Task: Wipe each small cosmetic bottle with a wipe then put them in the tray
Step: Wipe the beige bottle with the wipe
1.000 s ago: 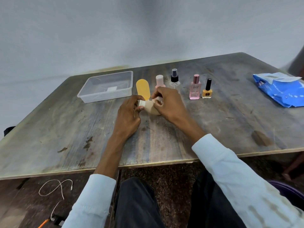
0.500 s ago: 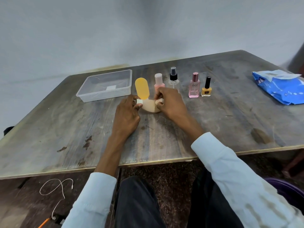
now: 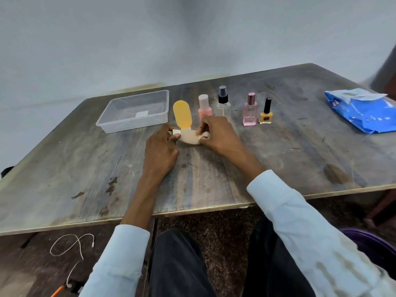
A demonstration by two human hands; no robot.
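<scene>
A beige bottle (image 3: 189, 137) is gripped low over the table (image 3: 85, 168) by the left hand (image 3: 160, 150), while a wipe (image 3: 203, 136), apparently, is pinched against it by the right hand (image 3: 218, 133). Wiping is under way; placement in the tray (image 3: 111, 127) is needed next.

- Beige bottle (image 3: 189, 136): on its side, a wipe (image 3: 204, 136) at its right end.
- Yellow tube (image 3: 182, 114), pink bottle (image 3: 204, 108), spray bottle (image 3: 223, 103), perfume bottle (image 3: 249, 110), nail polish (image 3: 266, 113): upright in a row.
- Clear tray (image 3: 137, 112): left of row.
</scene>
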